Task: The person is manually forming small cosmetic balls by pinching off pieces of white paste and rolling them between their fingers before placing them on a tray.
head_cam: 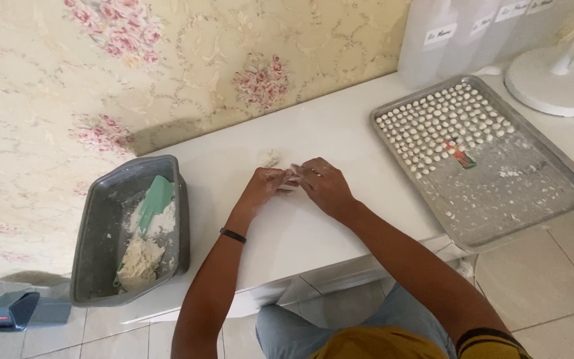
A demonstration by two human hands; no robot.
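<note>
My left hand point(264, 186) and my right hand point(325, 186) meet fingertip to fingertip over the white tabletop point(340, 126), pinching a small pale piece of dough point(291, 181) between them. The piece is mostly hidden by the fingers. A faint smear of flour or dough point(272, 157) lies on the table just beyond my hands. To my left a grey rectangular tub point(97, 233) holds a lump of dough point(139, 260) and a green scraper point(155, 199).
A metal baking tray point(533, 193) at right carries several rows of tiny dough balls point(443, 123) and a small red and green object point(460, 155). Translucent labelled containers point(460, 36) and a white fan base point(553, 83) stand behind it. Floral wallpaper backs the table. A dark device point(9, 310) lies lower left.
</note>
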